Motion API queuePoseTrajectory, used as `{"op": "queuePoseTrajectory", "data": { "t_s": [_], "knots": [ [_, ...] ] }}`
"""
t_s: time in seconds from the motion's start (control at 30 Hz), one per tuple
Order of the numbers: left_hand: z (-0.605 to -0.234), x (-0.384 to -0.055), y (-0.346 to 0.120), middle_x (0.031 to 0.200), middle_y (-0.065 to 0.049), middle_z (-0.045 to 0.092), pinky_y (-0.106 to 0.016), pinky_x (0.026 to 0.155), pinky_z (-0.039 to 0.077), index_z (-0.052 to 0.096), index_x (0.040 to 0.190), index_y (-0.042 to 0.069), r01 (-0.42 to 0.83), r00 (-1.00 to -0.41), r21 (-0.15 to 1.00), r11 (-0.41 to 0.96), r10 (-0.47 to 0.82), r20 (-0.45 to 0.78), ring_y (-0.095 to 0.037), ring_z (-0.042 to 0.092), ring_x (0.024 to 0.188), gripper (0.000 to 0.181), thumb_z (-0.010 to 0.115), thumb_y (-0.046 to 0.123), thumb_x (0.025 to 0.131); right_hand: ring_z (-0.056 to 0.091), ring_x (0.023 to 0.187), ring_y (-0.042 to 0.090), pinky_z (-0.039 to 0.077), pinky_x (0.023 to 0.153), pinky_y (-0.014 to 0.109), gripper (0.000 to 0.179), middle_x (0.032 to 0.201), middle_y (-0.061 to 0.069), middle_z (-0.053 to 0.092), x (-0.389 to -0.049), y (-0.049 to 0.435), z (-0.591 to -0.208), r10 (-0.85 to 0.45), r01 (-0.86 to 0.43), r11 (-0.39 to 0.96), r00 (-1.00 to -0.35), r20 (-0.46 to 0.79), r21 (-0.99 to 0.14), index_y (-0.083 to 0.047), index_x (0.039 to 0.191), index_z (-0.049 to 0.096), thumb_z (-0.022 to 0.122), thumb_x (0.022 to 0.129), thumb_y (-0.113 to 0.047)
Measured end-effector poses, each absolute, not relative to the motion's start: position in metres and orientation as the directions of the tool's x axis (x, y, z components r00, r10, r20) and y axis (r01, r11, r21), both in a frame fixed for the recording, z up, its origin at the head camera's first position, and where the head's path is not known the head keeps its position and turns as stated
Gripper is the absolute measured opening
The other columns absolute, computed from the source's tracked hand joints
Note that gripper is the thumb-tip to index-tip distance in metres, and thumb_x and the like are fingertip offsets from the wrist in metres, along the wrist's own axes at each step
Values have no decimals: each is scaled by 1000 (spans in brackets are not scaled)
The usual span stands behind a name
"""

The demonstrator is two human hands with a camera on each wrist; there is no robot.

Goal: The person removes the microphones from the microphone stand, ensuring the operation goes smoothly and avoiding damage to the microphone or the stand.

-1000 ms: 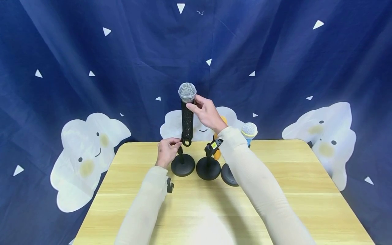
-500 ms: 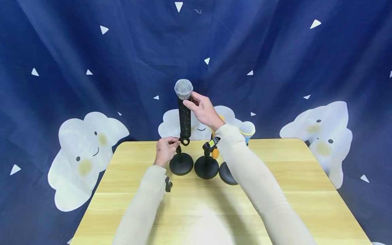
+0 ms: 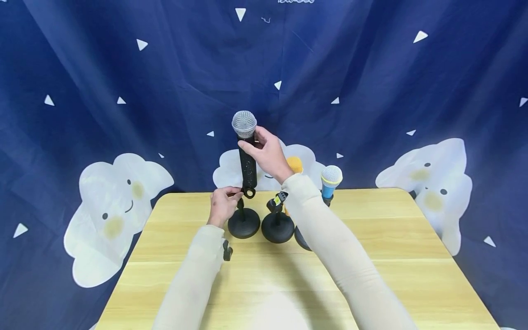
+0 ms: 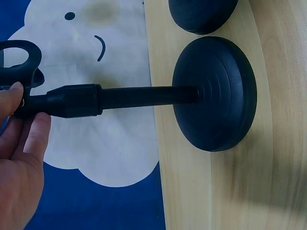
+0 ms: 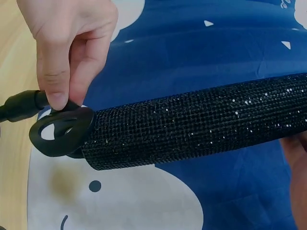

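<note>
My right hand (image 3: 268, 153) grips a microphone (image 3: 249, 167) with a silver mesh head, fingers and thumb just below the mesh. Its black, glittering handle (image 5: 192, 124) points down, and the tail end is right at the ring-shaped clip (image 5: 64, 132) of the leftmost black stand. Thumb and fingertips of my left hand (image 3: 222, 206) pinch that stand's neck just under the clip. In the left wrist view, the stand's tube runs to a round black base (image 4: 216, 96) on the table.
A second round stand base (image 3: 278, 228) is just to the right. Behind my right forearm show an orange microphone (image 3: 294, 164) and a blue one (image 3: 330, 183) with a white head. The wooden table (image 3: 185, 275) ends at a dark blue curtain (image 3: 185, 55) with clouds.
The right hand and the microphone have shifted slightly left, and the microphone now leans a little left at the top. More of the orange and blue microphones shows. The left hand keeps its pinch.
</note>
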State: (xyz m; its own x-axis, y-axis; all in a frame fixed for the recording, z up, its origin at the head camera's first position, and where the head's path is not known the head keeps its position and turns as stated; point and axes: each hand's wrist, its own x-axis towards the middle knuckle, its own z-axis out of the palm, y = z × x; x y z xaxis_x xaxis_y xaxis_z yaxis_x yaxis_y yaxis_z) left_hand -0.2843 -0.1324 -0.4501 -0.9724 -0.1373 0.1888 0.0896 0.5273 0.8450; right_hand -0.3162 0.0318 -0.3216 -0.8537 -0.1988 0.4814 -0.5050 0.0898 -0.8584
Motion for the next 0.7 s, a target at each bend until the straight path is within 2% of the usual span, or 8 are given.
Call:
{"op": "queuePoseTrajectory", "data": {
  "t_s": [0.33, 0.53, 0.7],
  "knots": [
    [-453, -283, -132, 98, -13, 76, -41, 86, 56, 79, 98, 1, 115, -970, 849, 516, -124, 207, -29, 71, 95, 12, 76, 9, 89, 65, 99, 12, 52, 87, 26, 32, 117, 8, 71, -322, 36, -321, -185, -499, 100, -859, 477, -861, -5, 124, 66, 70, 95, -15],
    [-452, -284, -132, 98, -13, 76, -39, 85, 57, 79, 98, 1, 117, -969, 852, 510, -128, 210, -28, 72, 93, 12, 76, 9, 89, 64, 101, 12, 52, 87, 25, 32, 123, 10, 69, -323, 37, -316, -212, -513, 92, -847, 487, -853, -2, 126, 65, 69, 96, -12],
    [-451, -288, -134, 99, -13, 76, -39, 87, 55, 79, 98, 1, 120, -971, 846, 519, -118, 210, -28, 71, 95, 12, 76, 10, 89, 63, 106, 12, 51, 94, 26, 33, 126, 13, 67, -324, 39, -292, -184, -551, 35, -824, 537, -834, 2, 128, 63, 66, 97, -9]
  ]
}}
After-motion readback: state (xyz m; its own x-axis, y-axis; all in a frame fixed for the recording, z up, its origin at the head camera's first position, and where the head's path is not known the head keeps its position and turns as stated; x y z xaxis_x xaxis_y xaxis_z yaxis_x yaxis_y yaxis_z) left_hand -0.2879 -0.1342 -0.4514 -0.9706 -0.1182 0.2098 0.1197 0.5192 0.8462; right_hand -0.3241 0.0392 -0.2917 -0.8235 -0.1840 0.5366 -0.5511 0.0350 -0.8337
